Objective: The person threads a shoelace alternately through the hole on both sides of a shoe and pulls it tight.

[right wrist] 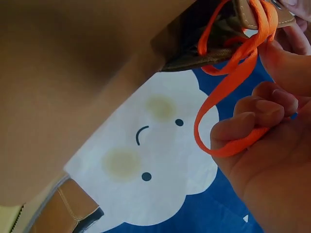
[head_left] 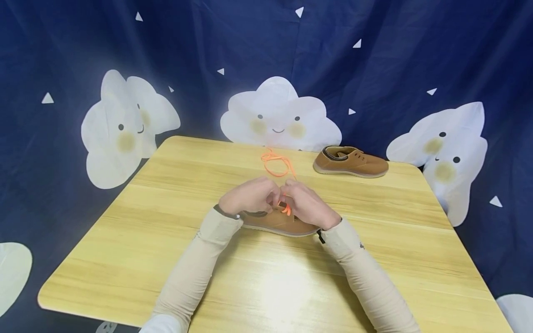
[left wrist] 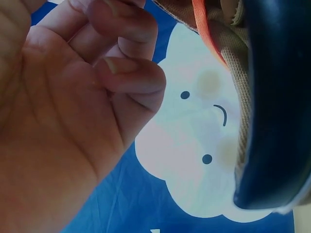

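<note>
A brown shoe [head_left: 272,223] sits on the table under both hands, toe to the right. Orange shoelace [right wrist: 262,22] runs through its eyelet flap and loops down. My right hand [head_left: 310,206] holds this lace, the loop running into its curled fingers [right wrist: 267,114]; its thumb is close by the flap. My left hand [head_left: 250,196] bends over the shoe's opening, fingertips at the eyelet flap. Its lower fingers [left wrist: 131,77] are curled in the left wrist view, beside the dark shoe collar [left wrist: 272,107]; its pinching tips are out of that view.
Another brown shoe [head_left: 354,162] without visible lace stands at the back right of the wooden table [head_left: 166,194]. A loose stretch of orange lace [head_left: 276,162] lies coiled beyond the hands. A dark blue curtain [head_left: 200,37] with white clouds hangs behind the table.
</note>
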Demonstrator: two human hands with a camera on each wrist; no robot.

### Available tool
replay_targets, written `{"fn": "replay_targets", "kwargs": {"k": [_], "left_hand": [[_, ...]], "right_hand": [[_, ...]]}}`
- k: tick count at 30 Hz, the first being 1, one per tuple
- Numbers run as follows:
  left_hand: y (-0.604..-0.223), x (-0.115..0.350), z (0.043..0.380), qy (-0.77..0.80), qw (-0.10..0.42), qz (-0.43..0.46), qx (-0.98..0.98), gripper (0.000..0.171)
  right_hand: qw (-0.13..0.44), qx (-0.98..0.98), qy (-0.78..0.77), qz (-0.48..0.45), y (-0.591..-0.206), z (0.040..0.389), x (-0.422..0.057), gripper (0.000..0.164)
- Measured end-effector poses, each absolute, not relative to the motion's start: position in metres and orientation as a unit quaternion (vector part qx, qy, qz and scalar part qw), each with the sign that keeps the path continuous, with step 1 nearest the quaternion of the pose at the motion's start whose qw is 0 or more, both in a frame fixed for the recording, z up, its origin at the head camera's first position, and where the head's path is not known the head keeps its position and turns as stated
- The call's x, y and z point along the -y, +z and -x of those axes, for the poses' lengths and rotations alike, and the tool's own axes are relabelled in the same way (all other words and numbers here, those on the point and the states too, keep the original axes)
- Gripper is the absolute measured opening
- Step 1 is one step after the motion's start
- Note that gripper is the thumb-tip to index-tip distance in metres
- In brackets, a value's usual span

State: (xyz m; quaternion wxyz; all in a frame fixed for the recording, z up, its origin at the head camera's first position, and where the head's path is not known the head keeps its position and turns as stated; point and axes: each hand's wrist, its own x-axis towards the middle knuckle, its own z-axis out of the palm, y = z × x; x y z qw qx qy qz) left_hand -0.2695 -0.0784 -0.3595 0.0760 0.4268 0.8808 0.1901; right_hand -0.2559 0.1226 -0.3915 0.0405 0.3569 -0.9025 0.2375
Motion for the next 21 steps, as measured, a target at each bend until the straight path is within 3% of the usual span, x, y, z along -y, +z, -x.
{"fn": "replay_targets", "kwargs": {"k": [9,21], "left_hand": [[-0.3583,0.0786,0.2694,0.188,0.079,-0.420,-0.884,0.018],[-0.3567,0.0792,0.2678,0.183,0.082,-0.414,-0.888,0.015]], "right_hand": [[0.068,0.904,0.212,-0.365,-0.3923,0.2547,-0.1215,0.011],[0.025,0.899,0.252,-0.358,-0.3930,0.2558,-0.1222,0.010]]}}
